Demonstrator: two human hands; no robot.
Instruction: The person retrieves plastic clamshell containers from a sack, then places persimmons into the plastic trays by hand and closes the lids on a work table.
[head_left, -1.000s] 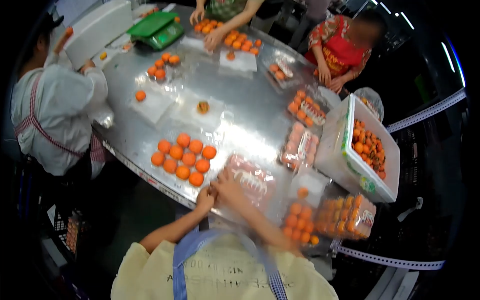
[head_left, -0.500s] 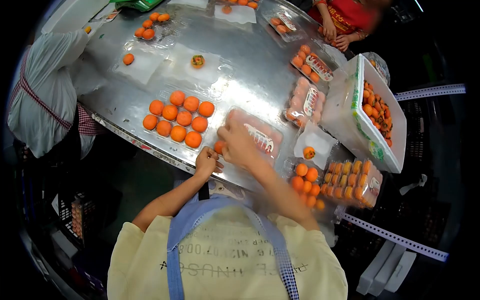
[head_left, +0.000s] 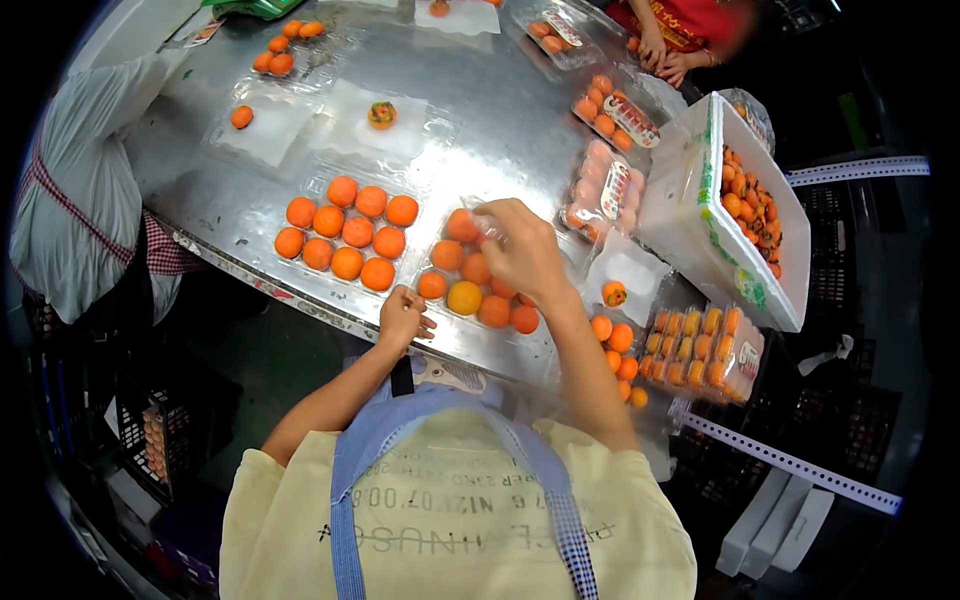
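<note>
The right hand [head_left: 520, 245] bends over orange fruits [head_left: 463, 297] mid-frame; I can't tell what it grips; the left hand [head_left: 402, 318], half open, is by the metal table's [head_left: 480, 105] edge.

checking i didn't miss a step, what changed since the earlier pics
The right hand moved rightward, away from the left hand; the labelled cover no longer shows over the nearby fruit. The left hand stayed near the table edge, the neighbouring fruit group in place.
</note>
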